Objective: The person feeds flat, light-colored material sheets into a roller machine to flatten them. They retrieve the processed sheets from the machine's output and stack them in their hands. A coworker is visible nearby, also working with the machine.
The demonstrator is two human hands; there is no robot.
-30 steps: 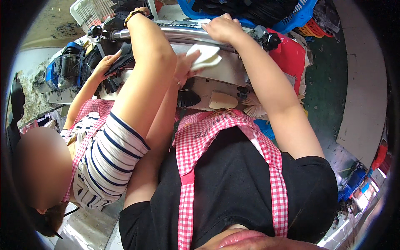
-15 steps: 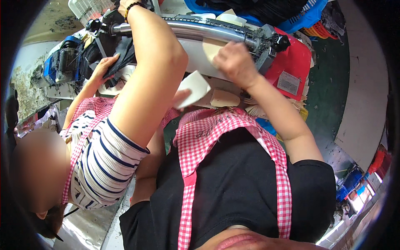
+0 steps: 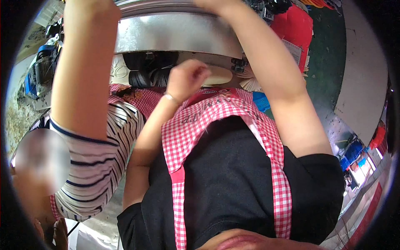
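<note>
Head view: your left hand sits in the upper middle of the frame, fingers loosely curled; nothing shows in it, though blur means you cannot rule out something small. Your right hand is at the top edge, partly cut off and blurred, beside the shiny roller; whether it grips anything, you cannot tell. The cream pad lies just right of your left hand, its near end hidden behind the fingers.

Half a second ago your left hand held a pale sheet, and your right hand was at another pale piece below the roller; neither shows now. The view has also shifted, putting the roller at the top edge. That suggests the left hand has let its sheet go, leaving it free to handle another.

Farther out, the lower edge of the metal plate crosses above your left hand, with a narrow gap between. Black pieces crowd that hand's left, and your co-worker's arm closes off the upper left. Your apron bounds it below. A fanned pale stack sits right of the pad. More room seems to lie at the right, over the green floor beyond the red sheet.
</note>
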